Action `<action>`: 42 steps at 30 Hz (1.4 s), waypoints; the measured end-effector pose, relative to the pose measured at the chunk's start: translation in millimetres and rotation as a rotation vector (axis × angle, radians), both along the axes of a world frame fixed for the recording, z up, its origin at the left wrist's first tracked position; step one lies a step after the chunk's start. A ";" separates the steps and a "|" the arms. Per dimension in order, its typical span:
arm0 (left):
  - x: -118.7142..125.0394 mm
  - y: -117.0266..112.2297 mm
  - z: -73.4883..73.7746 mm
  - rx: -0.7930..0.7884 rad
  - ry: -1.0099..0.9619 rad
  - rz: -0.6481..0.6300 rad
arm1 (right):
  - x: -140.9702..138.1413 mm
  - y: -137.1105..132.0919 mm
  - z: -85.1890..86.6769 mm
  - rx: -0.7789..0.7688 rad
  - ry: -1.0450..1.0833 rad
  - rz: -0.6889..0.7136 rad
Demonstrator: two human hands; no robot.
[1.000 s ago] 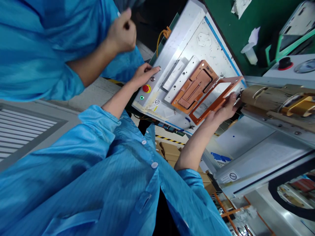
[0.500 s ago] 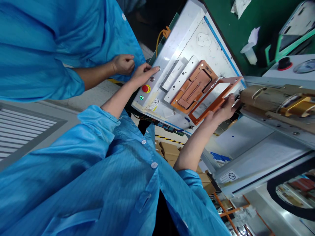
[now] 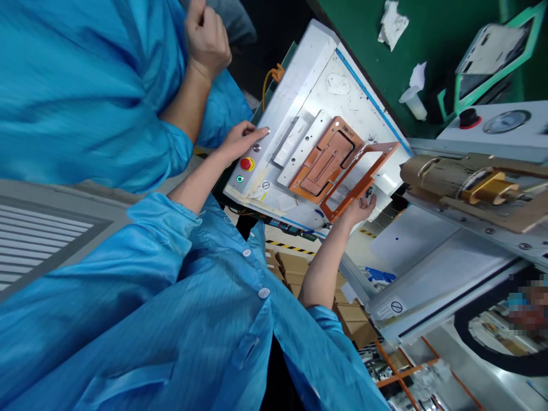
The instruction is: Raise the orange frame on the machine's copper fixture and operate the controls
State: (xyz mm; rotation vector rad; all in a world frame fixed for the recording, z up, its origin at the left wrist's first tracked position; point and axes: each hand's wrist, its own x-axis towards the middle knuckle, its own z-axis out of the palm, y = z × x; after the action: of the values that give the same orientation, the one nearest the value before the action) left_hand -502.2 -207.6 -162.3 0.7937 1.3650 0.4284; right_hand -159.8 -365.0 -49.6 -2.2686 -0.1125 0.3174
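Observation:
My left hand (image 3: 240,141) lies with fingers stretched out on the white machine panel (image 3: 299,74), its fingertip at a small silver button (image 3: 267,131). A second silver button (image 3: 256,148), a red stop button (image 3: 245,164) and a green lamp (image 3: 240,178) sit just below the hand. My right hand (image 3: 357,209) grips the lower edge of an open orange frame (image 3: 363,171), which stands tilted up from the panel. Beside the frame, an orange fixture block (image 3: 321,165) rests on a white metal plate (image 3: 305,145).
Another person in a blue coat stands at the upper left, one hand (image 3: 208,37) raised in a fist. A brown press head with a brass part (image 3: 483,188) hangs at the right. Cardboard boxes (image 3: 291,265) lie under the machine. A white bottle (image 3: 413,101) stands on the green surface.
My right hand has slid down the orange frame toward its lower corner. The other person's hand has risen from beside my left hand to the top of the view, clenched.

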 end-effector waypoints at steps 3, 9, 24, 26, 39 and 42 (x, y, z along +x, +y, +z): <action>-0.7 1.5 -1.1 -0.005 0.004 0.006 | 1.3 -5.9 2.7 -0.104 -0.024 0.059; -9.5 6.3 -3.9 0.000 0.052 -0.060 | 0.2 -4.2 10.3 -0.327 -0.101 0.142; -12.7 4.3 -8.4 0.252 0.331 -0.394 | -34.5 -37.3 30.7 -0.408 -0.107 0.084; -16.3 7.8 -5.0 0.255 0.338 -0.455 | -48.3 -49.7 29.0 -0.377 -0.082 0.084; -34.1 11.3 91.1 0.419 0.276 -0.400 | -196.7 -136.1 34.2 -0.223 0.290 0.277; -33.3 4.5 113.3 0.366 0.269 -0.452 | -221.0 -145.9 38.7 -0.266 0.441 0.288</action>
State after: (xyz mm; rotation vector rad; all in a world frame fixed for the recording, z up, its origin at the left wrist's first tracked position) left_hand -535.5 -203.1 -49.0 1.4685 1.3158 0.2183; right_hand -380.8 -510.9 -11.0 -2.3825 -0.1748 1.0281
